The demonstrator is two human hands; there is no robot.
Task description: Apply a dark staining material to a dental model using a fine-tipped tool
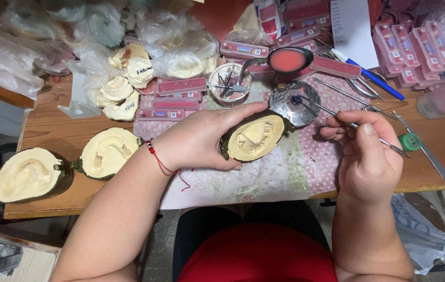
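Observation:
My left hand (201,138) grips a dark metal flask half (256,137) filled with cream plaster that bears a tooth arch, holding it tilted above the patterned cloth (285,167). My right hand (369,151) pinches a thin metal instrument (337,116) whose tip reaches toward a round metal lid (298,102) just beyond the flask. A red thread bracelet circles my left wrist.
Two more plaster-filled flask halves (26,175) (108,151) lie at the left on the wooden table (50,128). Behind are plaster casts, plastic bags, pink flat boxes (180,86), a cup of tools (229,82), a ladle of pink wax (287,60), a blue pen and other instruments.

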